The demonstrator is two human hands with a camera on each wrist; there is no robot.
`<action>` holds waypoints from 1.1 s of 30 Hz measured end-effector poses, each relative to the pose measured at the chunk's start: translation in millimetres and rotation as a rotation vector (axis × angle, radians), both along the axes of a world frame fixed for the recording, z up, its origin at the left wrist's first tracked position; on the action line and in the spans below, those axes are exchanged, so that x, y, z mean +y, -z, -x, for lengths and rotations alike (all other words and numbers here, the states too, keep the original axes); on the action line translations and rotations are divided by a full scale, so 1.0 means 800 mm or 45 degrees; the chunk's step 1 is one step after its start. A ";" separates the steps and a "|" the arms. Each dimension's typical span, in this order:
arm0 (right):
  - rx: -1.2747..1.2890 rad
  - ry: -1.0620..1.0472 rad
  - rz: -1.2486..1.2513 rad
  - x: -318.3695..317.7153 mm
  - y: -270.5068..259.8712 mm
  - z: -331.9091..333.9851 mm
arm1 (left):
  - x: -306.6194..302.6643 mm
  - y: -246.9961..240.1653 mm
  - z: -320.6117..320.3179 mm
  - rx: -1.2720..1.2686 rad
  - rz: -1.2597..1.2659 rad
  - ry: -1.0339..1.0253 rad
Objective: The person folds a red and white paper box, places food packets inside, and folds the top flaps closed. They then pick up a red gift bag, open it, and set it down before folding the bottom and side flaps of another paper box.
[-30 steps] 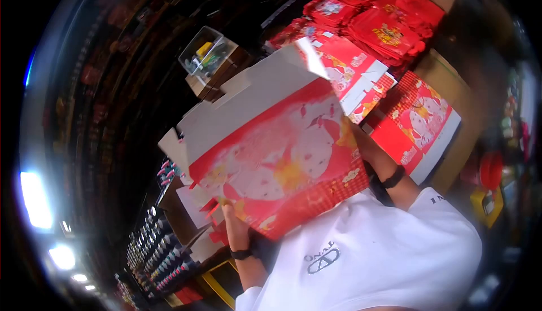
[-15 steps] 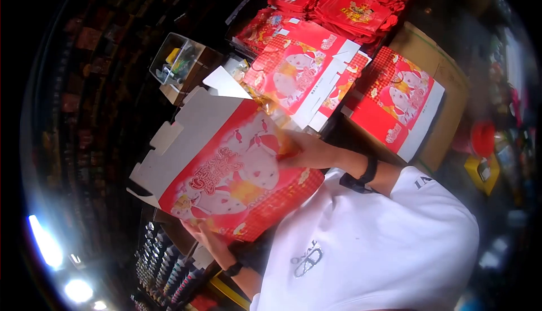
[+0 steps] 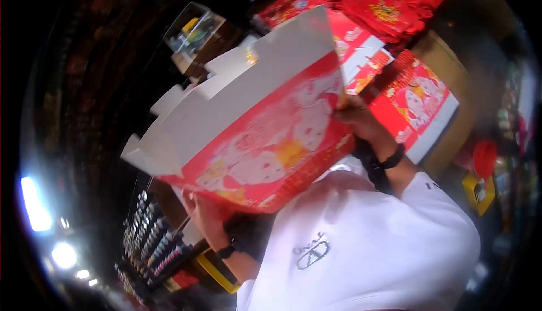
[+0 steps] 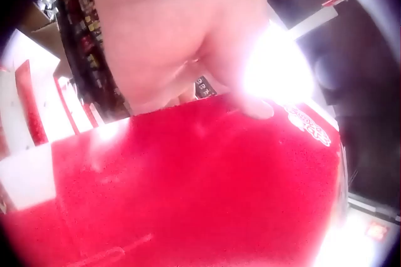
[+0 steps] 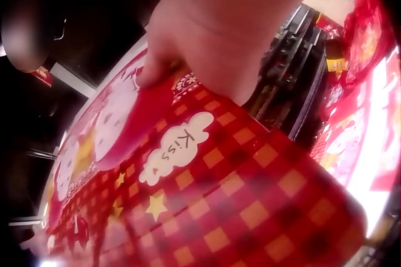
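Observation:
Both hands hold an open-topped red and pink cardboard box with cartoon figures, its white-grey flaps standing up. My left hand grips the box's lower left edge; in the left wrist view this hand has its thumb on a plain red panel. On the opposite end, my right hand grips the box's edge. The right wrist view shows the hand bent over the edge, thumb on the printed face, above a checked panel marked "Kiss". The fingers behind the panels are hidden.
Flat printed cartons lie at the right, one partly behind the box. Red packets are piled at the top right. A clear bin stands beyond the box, and rows of small goods are at lower left.
The box has tilted and its flaps now spread wider at the top. My right hand has shifted from the box's printed face to its right edge. The head view has also shifted.

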State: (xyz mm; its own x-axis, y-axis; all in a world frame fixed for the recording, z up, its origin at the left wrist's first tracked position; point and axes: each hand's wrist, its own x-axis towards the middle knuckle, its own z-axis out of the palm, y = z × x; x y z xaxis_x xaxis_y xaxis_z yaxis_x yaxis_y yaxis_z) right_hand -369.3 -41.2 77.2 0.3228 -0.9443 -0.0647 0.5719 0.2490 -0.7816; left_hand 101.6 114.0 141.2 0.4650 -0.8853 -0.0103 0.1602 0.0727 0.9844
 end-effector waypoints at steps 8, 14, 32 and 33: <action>1.155 0.162 0.206 -0.032 0.062 -0.002 | -0.068 -0.019 0.106 -0.199 0.119 -0.133; 0.748 -0.266 0.337 0.020 0.002 -0.066 | -0.067 -0.021 0.147 -0.301 0.177 0.052; 0.913 -0.205 0.701 0.046 -0.026 -0.109 | -0.073 -0.034 0.183 -1.164 -0.407 0.536; 0.907 -0.179 0.733 0.047 -0.021 -0.112 | -0.074 -0.030 0.185 -1.176 -0.332 0.450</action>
State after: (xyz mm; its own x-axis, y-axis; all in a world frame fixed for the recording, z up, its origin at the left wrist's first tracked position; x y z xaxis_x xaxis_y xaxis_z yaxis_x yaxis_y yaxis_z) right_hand -279.6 -3.4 93.9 0.5008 -0.8476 0.1753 -0.0971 -0.2563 -0.9617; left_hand -46.0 55.1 165.6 0.1019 -0.9948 0.0077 -0.6985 -0.0660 0.7126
